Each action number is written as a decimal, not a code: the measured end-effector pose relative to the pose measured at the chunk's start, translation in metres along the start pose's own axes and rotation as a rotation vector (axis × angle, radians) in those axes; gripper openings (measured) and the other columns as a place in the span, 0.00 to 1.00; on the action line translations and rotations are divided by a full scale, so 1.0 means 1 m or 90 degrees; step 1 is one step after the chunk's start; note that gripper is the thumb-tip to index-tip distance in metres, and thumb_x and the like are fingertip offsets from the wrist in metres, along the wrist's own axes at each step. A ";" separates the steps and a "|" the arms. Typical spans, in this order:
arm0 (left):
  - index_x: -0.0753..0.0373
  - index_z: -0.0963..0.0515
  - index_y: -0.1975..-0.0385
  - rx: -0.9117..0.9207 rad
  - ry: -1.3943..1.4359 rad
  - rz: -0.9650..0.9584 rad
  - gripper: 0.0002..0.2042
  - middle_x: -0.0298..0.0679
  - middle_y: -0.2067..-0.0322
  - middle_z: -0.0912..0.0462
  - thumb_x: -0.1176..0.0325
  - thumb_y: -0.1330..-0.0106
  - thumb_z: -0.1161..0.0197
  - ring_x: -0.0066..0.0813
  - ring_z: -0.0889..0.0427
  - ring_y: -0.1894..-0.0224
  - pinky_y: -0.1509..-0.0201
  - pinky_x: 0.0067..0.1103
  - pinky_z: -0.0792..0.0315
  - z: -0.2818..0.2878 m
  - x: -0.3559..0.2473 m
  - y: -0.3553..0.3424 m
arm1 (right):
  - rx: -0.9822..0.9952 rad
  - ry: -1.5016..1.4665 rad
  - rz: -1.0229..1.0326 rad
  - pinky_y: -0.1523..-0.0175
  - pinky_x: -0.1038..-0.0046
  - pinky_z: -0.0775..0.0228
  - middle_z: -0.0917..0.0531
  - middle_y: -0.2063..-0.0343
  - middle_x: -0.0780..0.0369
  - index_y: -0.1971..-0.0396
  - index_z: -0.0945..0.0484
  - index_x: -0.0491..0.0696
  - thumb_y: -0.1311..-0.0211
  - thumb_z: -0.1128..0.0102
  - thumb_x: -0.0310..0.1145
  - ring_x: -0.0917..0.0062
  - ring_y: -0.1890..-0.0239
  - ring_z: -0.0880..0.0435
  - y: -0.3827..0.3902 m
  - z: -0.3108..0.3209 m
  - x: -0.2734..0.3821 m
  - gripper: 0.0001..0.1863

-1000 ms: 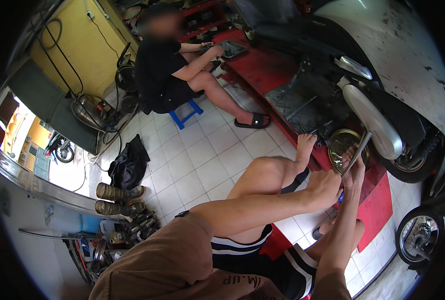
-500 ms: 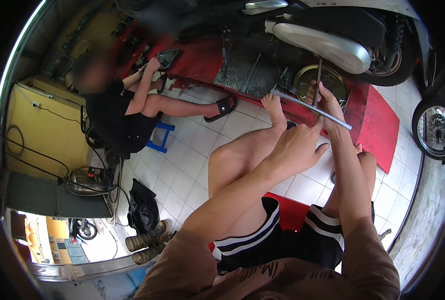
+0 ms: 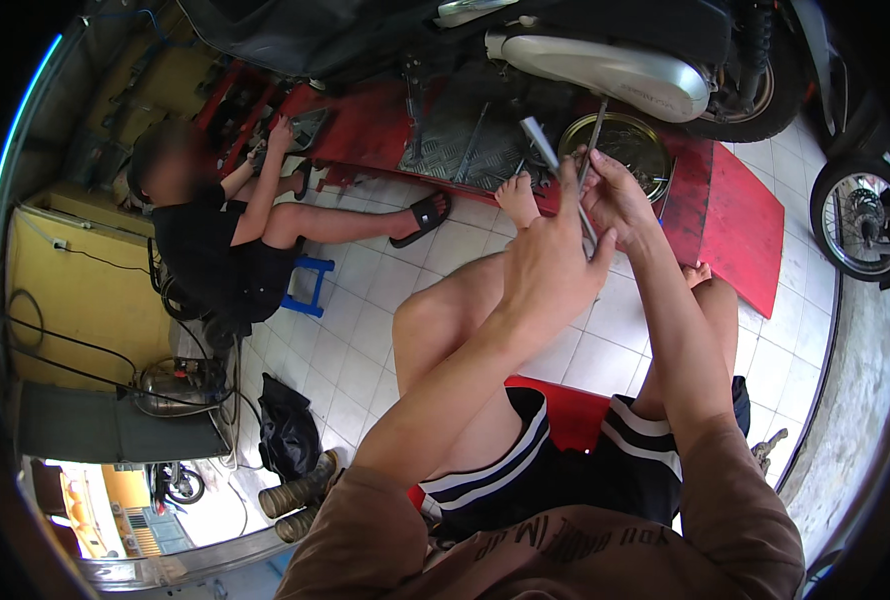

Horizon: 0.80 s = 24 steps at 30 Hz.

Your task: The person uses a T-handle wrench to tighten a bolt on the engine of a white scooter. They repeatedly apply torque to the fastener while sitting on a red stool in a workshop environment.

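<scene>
A T-handle wrench point(image 3: 544, 143), a bright crossbar on a thin shaft, reaches up to the underside of a motor scooter's silver engine cover point(image 3: 610, 80). My right hand point(image 3: 620, 195) is closed around the shaft just below the crossbar. Against the bar lies my left hand point(image 3: 550, 265), its index finger stretched upward and its thumb spread apart. The bar passes partly behind those fingers. The shaft's far end is hidden by the engine. Beyond my right hand, a round gold-rimmed pan point(image 3: 620, 114) with dark contents sits under the engine.
The scooter stands on a red lift platform point(image 3: 700, 190) with a ramp point(image 3: 750, 240). At left a co-worker point(image 3: 220, 220) sits by a blue stool point(image 3: 315, 285), holding something small. A black bag point(image 3: 290, 430) lies on the tiled floor point(image 3: 355, 330). Another wheel point(image 3: 860, 220) stands at right.
The crossbar has turned from slanting across both hands to a steeper angle. My left hand has swung its index finger upward. My right hand stays on the shaft. The view has shifted slightly.
</scene>
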State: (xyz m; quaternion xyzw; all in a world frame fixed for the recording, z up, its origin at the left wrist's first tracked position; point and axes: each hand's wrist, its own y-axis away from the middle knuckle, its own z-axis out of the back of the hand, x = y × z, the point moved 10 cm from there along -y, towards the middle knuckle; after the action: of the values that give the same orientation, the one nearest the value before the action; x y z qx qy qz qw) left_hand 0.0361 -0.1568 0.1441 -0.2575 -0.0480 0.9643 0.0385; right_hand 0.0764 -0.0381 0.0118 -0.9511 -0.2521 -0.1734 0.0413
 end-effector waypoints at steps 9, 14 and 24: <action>0.76 0.51 0.35 0.109 0.088 -0.086 0.38 0.48 0.84 0.21 0.65 0.40 0.39 0.48 0.18 0.74 0.59 0.30 0.25 -0.010 -0.015 0.005 | -0.022 0.096 0.020 0.64 0.81 0.32 0.29 0.78 0.68 0.63 0.26 0.42 0.31 0.48 0.35 0.86 0.76 0.34 0.004 -0.005 0.012 0.10; 0.73 0.40 0.39 0.181 -0.011 0.071 0.33 0.56 0.71 0.19 0.60 0.40 0.39 0.57 0.19 0.59 0.55 0.41 0.26 -0.024 0.023 0.003 | -0.010 0.075 0.019 0.67 0.82 0.37 0.33 0.80 0.72 0.60 0.26 0.44 0.31 0.47 0.37 0.88 0.77 0.36 0.003 0.012 0.017 0.11; 0.71 0.54 0.32 0.035 -0.069 -0.076 0.42 0.49 0.83 0.21 0.60 0.41 0.38 0.49 0.19 0.74 0.62 0.37 0.25 0.004 0.006 -0.001 | -0.003 0.196 0.015 0.72 0.83 0.44 0.36 0.80 0.72 0.58 0.28 0.44 0.31 0.49 0.35 0.87 0.78 0.39 0.013 -0.001 0.020 0.10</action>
State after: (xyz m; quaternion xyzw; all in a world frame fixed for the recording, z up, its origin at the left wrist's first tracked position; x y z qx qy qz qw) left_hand 0.0294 -0.1553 0.1445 -0.2006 -0.0388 0.9737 0.1006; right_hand 0.0989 -0.0402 0.0197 -0.9165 -0.2308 -0.3170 0.0791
